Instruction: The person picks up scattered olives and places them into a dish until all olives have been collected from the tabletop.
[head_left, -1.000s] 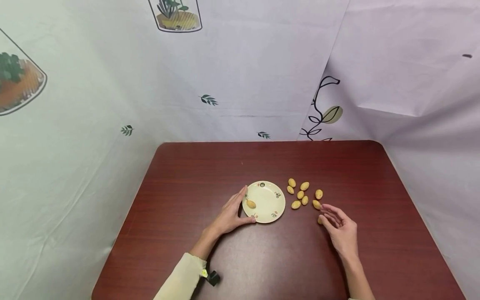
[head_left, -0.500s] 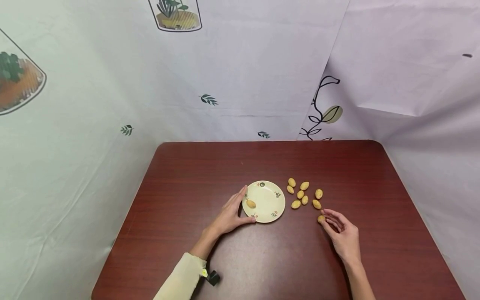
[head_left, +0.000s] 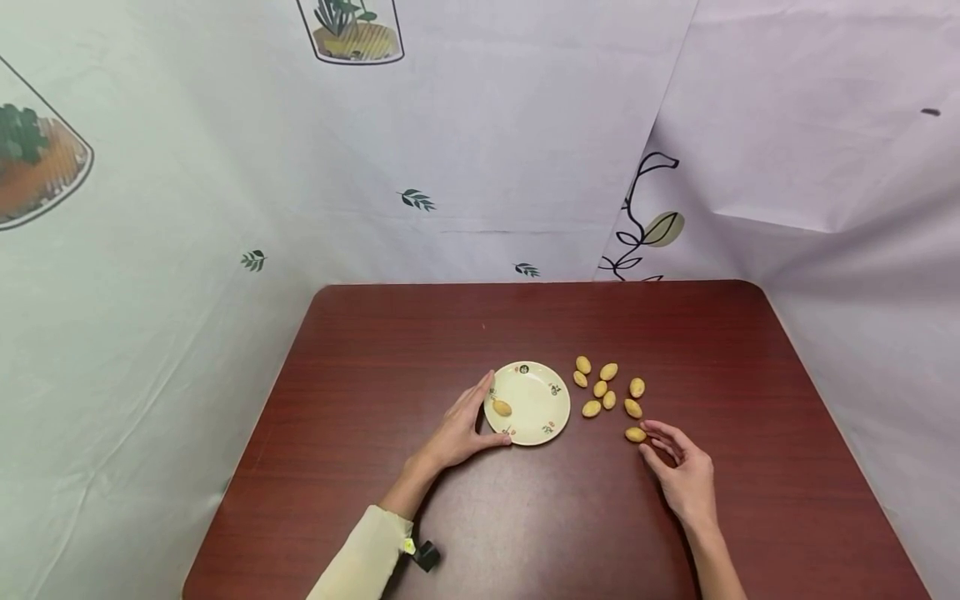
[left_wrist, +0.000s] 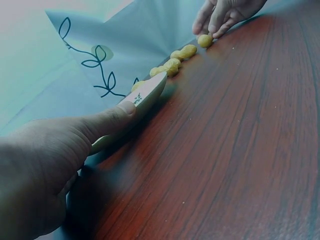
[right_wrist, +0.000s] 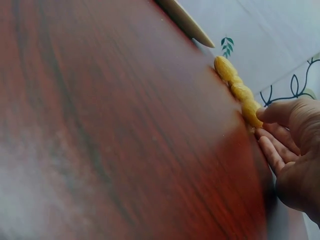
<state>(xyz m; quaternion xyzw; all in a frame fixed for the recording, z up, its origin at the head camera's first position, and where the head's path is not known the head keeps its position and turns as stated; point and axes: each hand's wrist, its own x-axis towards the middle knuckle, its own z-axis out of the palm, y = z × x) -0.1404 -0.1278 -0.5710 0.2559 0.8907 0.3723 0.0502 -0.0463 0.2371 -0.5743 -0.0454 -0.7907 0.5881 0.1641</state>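
A small cream plate (head_left: 536, 400) with printed motifs near its rim lies on the table, one small yellow oval fruit (head_left: 502, 408) on its left side. My left hand (head_left: 459, 432) holds the plate's left edge. Its thumb (left_wrist: 117, 117) rests on the near rim, and its fingers lie along the far left. Farther right, a loose yellow fruit (head_left: 635, 435) lies at the fingertips of my right hand (head_left: 686, 475). That thumb and forefinger stand apart at the fruit's right end. In the right wrist view the hand partly hides the fruits.
Several similar yellow fruits (head_left: 601, 389) lie scattered right of the plate, just beyond my right hand. The dark red wooden table (head_left: 390, 333) has rounded far corners. A patterned white cloth (head_left: 480, 150) hangs behind it and at both sides.
Half a second ago the right thumb and forefinger pinched the loose fruit; now they are parted. The fruit has turned sideways and shifted slightly left. The left hand and plate have stayed put.
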